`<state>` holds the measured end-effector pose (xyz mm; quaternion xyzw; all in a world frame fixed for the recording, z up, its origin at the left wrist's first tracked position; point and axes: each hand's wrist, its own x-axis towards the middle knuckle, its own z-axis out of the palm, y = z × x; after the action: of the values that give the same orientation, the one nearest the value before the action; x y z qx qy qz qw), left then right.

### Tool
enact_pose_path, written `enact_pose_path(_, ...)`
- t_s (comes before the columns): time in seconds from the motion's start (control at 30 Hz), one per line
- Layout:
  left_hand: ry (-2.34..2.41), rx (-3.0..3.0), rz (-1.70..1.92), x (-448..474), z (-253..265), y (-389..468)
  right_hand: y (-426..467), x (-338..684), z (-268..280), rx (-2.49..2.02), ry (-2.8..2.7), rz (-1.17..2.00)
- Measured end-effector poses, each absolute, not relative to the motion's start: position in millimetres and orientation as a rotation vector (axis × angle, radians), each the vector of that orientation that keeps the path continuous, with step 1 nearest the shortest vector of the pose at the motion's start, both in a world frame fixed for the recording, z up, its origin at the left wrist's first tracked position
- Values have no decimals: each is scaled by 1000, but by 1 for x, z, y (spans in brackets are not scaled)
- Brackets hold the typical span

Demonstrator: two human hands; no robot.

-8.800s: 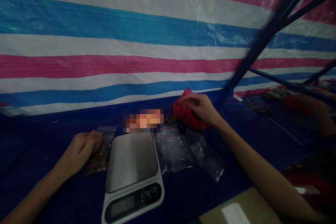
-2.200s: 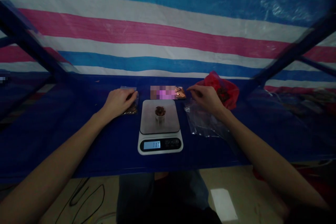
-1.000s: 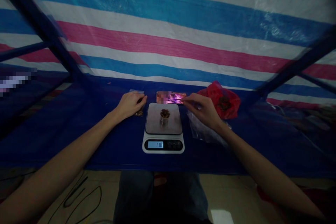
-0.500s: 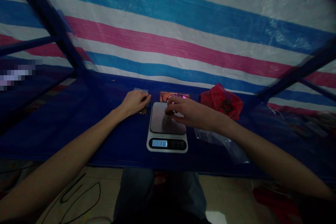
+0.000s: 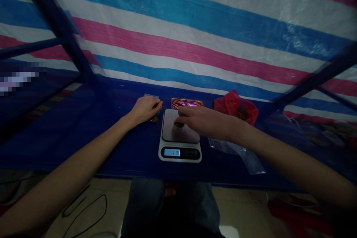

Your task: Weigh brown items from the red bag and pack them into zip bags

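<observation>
A white digital scale (image 5: 180,153) with a steel plate reads 11.8. On its plate stands a small clear cup (image 5: 177,128) with something brown inside. My right hand (image 5: 192,119) is over the cup, its fingers bent together at the rim; whatever they pinch is hidden. To the left of the scale, my left hand (image 5: 145,109) rests with curled fingers on a small clear zip bag (image 5: 154,119) that has brownish bits in it. Most of the bag is covered by the hand.
Behind the scale lies a colourful printed card or box (image 5: 187,103). A red plastic bag (image 5: 227,104) with brown bits sits at the right, with a flat clear bag (image 5: 240,150) in front. Blue frame posts and a striped sheet (image 5: 195,52) bound the blue table.
My right hand's fingers have drawn in over the cup and lowered slightly, showing more of the cup. My left hand stays on the zip bag. The reading is unchanged; the view shifts slightly.
</observation>
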<state>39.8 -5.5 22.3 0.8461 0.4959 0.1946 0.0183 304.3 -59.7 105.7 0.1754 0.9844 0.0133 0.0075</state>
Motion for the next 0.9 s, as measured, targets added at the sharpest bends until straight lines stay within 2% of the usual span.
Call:
enact_pose_path(0.37,1552,2635,614,38,21,-4,-63,294,117,522,3106,-110)
enact_pose_path(0.6,1547,2642,621,40,23,-5,-66,292,110,459,3054,166)
enact_pose_path(0.9,1541,2643,625,39,23,-5,-58,287,119,469,2982,184)
